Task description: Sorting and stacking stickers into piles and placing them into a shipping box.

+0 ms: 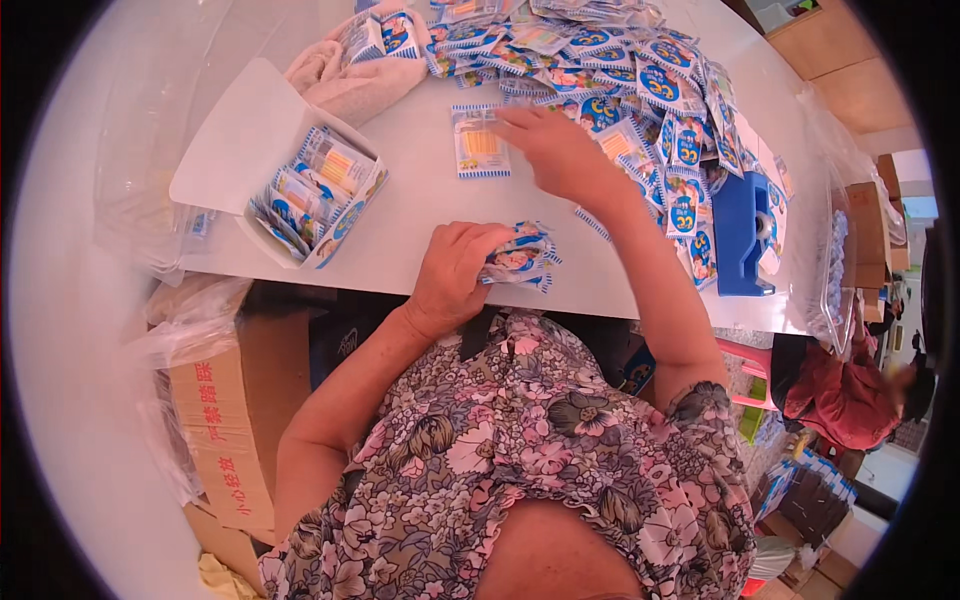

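Near the table's front edge my left hand is closed round a small bunch of snack packets, blue and white with striped crimped ends. Farther out, my right hand has its fingers stretched toward a single packet lying flat, with pale yellow sticks behind its clear window. The fingertips overlap its upper right edge; whether they touch it I cannot tell. To the left stands an open white carton, its lid folded back, with several similar packets inside.
A big heap of packets spreads over the far right of the white table. A blue tape dispenser stands at the right edge. A pink cloth lies far left, and a cardboard box is below. Another person is at the right.
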`<state>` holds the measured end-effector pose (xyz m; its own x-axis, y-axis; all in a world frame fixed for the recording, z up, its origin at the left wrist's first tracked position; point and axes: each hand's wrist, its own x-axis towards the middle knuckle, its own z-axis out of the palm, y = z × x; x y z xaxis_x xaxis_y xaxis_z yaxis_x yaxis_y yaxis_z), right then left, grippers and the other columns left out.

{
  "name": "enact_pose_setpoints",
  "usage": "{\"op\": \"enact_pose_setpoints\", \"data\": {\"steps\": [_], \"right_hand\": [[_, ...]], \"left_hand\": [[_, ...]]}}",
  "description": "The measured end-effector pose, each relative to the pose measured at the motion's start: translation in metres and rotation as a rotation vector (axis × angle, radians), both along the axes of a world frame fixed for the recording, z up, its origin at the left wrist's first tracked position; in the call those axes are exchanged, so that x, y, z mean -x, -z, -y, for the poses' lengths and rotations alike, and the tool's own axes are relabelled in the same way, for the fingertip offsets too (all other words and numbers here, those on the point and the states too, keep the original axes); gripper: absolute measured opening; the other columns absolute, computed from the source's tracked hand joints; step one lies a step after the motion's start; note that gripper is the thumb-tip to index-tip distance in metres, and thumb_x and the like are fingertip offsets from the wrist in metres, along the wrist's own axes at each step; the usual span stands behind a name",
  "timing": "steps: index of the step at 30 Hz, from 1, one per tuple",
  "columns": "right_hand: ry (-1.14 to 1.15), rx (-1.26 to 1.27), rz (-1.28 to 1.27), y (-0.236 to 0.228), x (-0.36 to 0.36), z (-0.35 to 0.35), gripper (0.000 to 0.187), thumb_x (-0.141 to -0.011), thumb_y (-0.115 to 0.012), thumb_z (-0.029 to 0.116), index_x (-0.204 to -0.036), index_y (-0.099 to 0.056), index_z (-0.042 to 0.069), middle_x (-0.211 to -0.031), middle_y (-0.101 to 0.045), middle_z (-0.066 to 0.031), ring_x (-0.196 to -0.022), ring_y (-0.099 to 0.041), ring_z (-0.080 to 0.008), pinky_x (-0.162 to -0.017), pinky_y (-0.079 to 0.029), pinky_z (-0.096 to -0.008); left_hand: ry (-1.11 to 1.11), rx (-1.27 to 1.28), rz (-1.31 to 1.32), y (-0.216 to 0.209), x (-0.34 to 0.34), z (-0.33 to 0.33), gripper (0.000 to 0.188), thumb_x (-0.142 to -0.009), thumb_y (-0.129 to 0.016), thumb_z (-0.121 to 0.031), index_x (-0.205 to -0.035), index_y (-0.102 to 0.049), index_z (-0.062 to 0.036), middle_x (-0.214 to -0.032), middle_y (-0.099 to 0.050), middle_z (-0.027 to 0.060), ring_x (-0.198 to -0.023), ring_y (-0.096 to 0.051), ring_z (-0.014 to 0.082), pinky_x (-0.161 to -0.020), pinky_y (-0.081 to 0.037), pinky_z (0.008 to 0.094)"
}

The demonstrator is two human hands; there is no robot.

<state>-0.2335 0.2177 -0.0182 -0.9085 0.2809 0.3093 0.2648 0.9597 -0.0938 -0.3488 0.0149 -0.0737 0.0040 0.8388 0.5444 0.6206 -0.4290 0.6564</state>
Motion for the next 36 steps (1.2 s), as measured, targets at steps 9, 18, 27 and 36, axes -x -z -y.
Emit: {"op": "enact_pose_setpoints", "data": {"steps": [9, 18, 27, 36], "right_hand": [[-0.125, -0.161, 0.088, 0.033, 0.025, 0.002, 0.014, -0.084, -0.055, 0.013, -0.097, -0.06, 0.013, -0.114, -0.061, -0.0047, -0.108, -0.059, -0.0214, -0.097, -0.042, -0.04], [0.333, -0.244, -0.069, -0.006, -0.139, 0.007, 0.04, -0.078, -0.058, -0.004, -0.115, -0.064, 0.009, -0.124, -0.064, -0.0069, -0.109, -0.06, -0.0253, -0.093, -0.046, -0.0428], [-0.008, -0.298, 0.103, 0.019, -0.149, -0.005, 0.039, -0.08, -0.059, 0.006, -0.119, -0.06, 0.007, -0.126, -0.062, -0.0082, -0.111, -0.058, -0.0256, -0.098, -0.043, -0.0437], [0.259, 0.133, -0.208, 0.016, -0.127, 0.043, 0.027, -0.083, -0.069, 0.01, -0.11, -0.066, 0.007, -0.088, -0.065, -0.0115, -0.081, -0.062, -0.0333, -0.075, -0.05, -0.0435]], "left_hand": [[0.014, 0.012, -0.033, -0.009, -0.004, -0.008, 0.055, -0.062, -0.074, 0.007, -0.114, -0.064, -0.0048, -0.112, -0.064, 0.0112, -0.1, -0.06, 0.0321, -0.089, -0.048, 0.0412], [0.256, 0.08, 0.077, -0.004, -0.002, -0.013, 0.053, -0.064, -0.072, 0.009, -0.113, -0.068, -0.0084, -0.111, -0.064, 0.0088, -0.099, -0.06, 0.0314, -0.087, -0.05, 0.0381], [0.353, 0.114, 0.061, -0.007, -0.037, -0.029, 0.053, -0.066, -0.077, 0.003, -0.117, -0.068, -0.0098, -0.115, -0.063, 0.009, -0.102, -0.059, 0.0298, -0.088, -0.05, 0.0361], [0.209, 0.049, 0.116, -0.003, -0.042, -0.023, 0.047, -0.065, -0.08, -0.001, -0.11, -0.069, -0.0105, -0.133, -0.055, 0.0174, -0.122, -0.055, 0.034, -0.096, -0.051, 0.0401]]}}
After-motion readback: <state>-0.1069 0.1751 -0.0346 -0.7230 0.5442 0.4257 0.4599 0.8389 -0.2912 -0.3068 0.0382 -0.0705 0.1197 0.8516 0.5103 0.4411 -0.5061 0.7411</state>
